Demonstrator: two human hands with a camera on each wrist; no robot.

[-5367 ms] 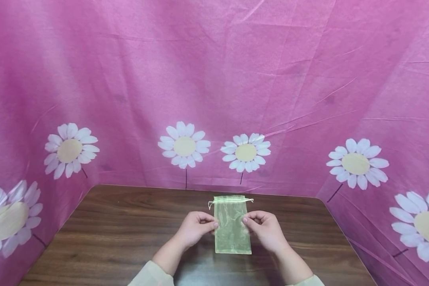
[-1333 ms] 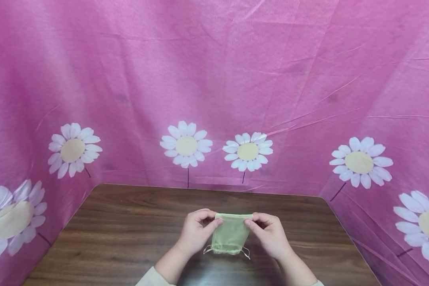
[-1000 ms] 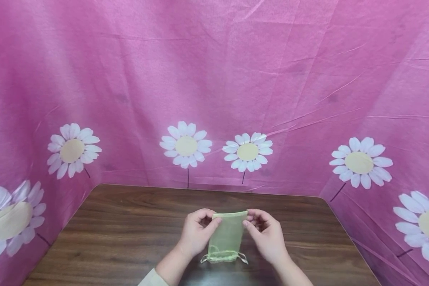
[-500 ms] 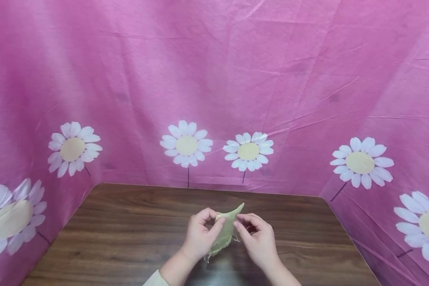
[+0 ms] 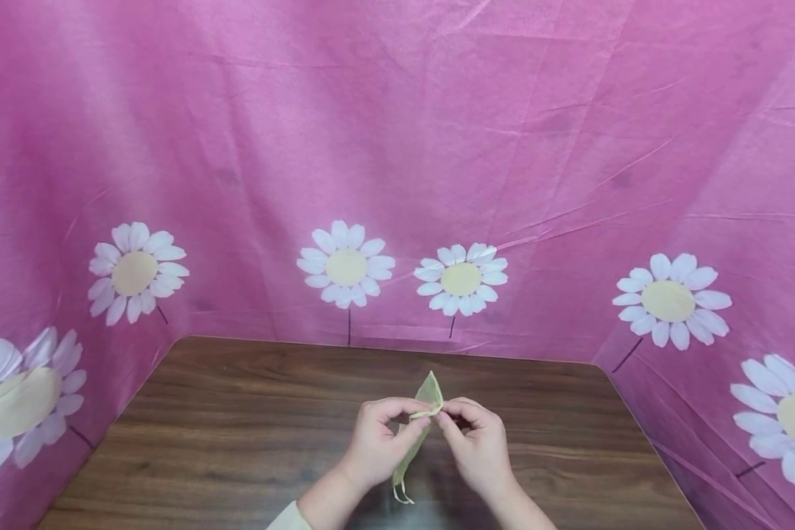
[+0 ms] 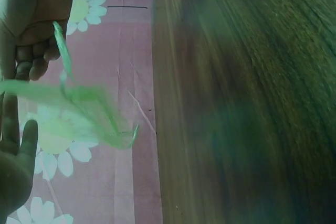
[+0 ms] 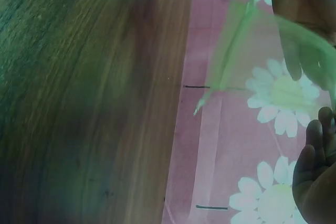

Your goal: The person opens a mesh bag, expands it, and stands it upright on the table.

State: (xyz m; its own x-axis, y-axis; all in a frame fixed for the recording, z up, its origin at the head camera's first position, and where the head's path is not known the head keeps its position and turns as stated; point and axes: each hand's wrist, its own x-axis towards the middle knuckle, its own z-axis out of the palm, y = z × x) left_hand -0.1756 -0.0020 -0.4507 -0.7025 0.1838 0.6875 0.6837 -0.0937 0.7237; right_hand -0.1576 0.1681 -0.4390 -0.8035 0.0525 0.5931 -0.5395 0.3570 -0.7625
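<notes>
A sheer light-green drawstring pouch (image 5: 430, 384) is held between both hands above the table, creased lengthwise into a narrow strip. Its plain bottom edge is bunched at the fingertips, and one corner points up and away. My left hand (image 5: 386, 445) pinches this edge between thumb and forefinger. Close beside it, my right hand (image 5: 478, 447) pinches the same edge from the right. The drawstring end hangs toward me, and a pale cord (image 5: 402, 495) dangles below. Both wrist views show the pouch (image 6: 92, 111) blurred, with its cord end hanging free; part of it is hidden behind the left hand.
The dark wood-grain table (image 5: 238, 412) lies under the hands. A pink cloth (image 5: 397, 147) printed with white daisies rises around its back and sides.
The pouch, earlier flat with its drawstring end away from me, was turned round and is now creased narrow. My right hand has moved left, bringing the two hands' fingertips together.
</notes>
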